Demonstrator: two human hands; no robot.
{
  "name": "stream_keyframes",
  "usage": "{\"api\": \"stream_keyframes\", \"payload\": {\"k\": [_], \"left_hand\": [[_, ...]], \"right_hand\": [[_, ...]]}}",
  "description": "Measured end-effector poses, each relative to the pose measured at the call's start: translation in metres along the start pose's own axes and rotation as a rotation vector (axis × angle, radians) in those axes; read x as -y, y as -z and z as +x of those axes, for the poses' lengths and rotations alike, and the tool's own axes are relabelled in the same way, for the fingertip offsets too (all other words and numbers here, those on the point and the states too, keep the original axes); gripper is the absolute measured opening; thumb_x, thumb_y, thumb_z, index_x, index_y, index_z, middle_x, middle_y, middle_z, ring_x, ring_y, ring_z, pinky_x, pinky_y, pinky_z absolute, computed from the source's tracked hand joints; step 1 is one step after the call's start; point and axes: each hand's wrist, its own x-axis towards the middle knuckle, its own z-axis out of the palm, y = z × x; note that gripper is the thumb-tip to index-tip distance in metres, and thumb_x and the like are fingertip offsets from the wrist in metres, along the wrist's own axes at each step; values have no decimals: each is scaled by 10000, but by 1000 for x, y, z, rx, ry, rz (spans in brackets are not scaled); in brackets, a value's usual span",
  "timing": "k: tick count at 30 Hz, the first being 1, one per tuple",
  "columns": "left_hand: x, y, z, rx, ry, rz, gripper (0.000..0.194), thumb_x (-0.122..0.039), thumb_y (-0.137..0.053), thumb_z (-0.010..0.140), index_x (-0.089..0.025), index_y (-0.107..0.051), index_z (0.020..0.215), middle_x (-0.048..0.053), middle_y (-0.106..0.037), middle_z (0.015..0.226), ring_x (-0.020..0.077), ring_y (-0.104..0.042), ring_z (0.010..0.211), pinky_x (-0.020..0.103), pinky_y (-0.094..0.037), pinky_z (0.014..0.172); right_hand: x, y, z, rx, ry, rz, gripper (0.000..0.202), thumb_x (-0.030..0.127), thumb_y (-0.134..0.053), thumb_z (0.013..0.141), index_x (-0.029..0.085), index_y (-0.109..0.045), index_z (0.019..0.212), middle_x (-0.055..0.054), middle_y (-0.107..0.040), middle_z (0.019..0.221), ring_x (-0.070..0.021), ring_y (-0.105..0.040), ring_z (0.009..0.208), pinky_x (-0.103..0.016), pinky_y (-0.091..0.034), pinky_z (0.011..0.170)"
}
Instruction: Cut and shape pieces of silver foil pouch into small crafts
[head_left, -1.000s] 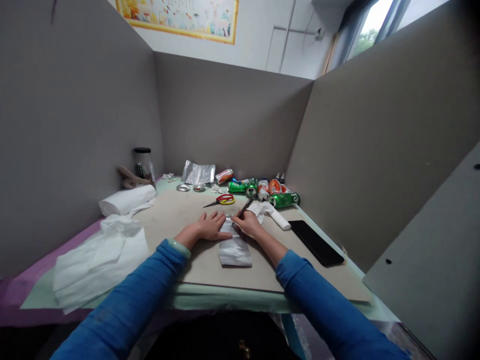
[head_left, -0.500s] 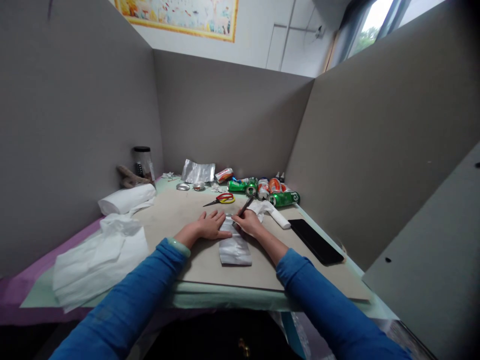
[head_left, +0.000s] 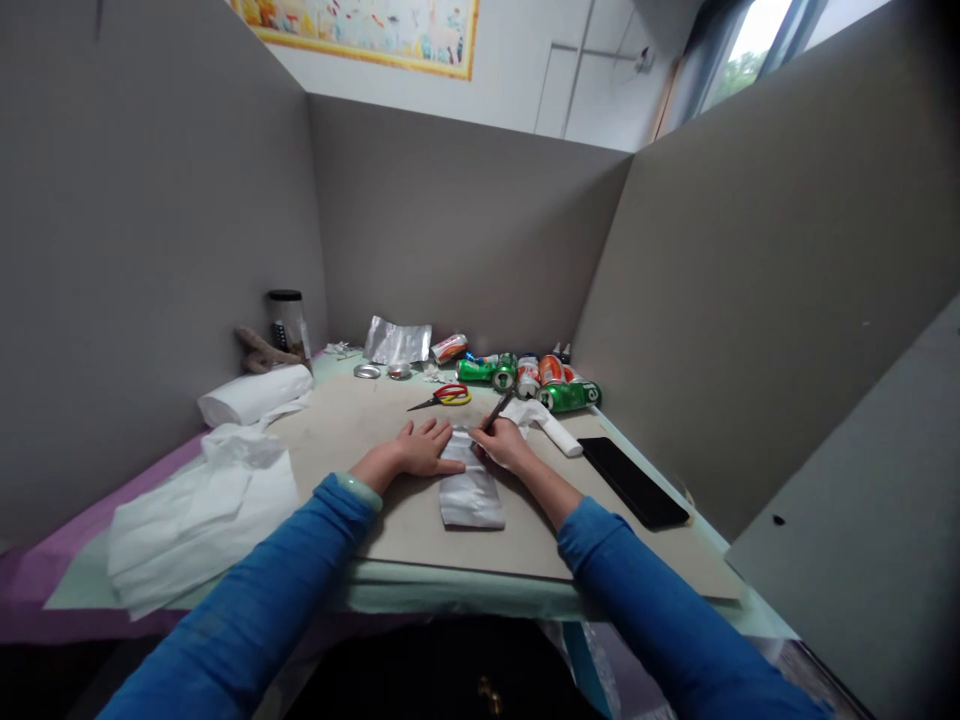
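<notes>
A strip of silvery aluminium sheet [head_left: 472, 498] lies flat on the beige board [head_left: 405, 540] in front of me. My left hand [head_left: 421, 449] rests palm down with its fingers spread, the thumb lying across the strip's left side. In my right hand [head_left: 501, 442] is a dark pen [head_left: 498, 408], gripped as for writing. Its tip points down at the upper right part of the strip; my fingers partly hide it, and I cannot make out any line on the metal. Red-and-yellow-handled scissors [head_left: 448, 396] lie beyond my hands.
Several drink cans [head_left: 525, 376] and a larger silver sheet [head_left: 397, 342] lie at the back. A black phone [head_left: 634, 482] and a white roll [head_left: 559, 434] are to the right. White tissue [head_left: 202, 510], a paper roll [head_left: 255, 394] and a jar [head_left: 288, 325] are left. Grey panels [head_left: 465, 220] enclose three sides.
My right hand with the pen has shifted slightly to the right over the metal strip. My left hand stays in place on the strip.
</notes>
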Motion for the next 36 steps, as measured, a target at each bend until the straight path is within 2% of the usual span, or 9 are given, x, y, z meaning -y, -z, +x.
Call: {"api": "stream_keyframes", "payload": {"k": [25, 36], "left_hand": [[2, -2, 2, 5, 6, 10, 906, -734, -275, 805, -132, -129, 1466, 116, -85, 1517, 306, -33, 1395, 548, -46, 1083], [4, -3, 3, 1, -11, 9, 868, -726, -287, 808, -174, -147, 1463, 109, -89, 1516, 314, -37, 1393, 563, -56, 1074]], "right_hand": [[-4, 4, -1, 6, 19, 36, 228, 304, -556, 786, 143, -604, 631, -21, -623, 535, -136, -581, 556, -204, -397, 546], [-3, 6, -1, 19, 20, 26, 256, 302, -555, 786, 150, -589, 582, -20, -614, 514, -133, -564, 531, -212, -382, 535]]}}
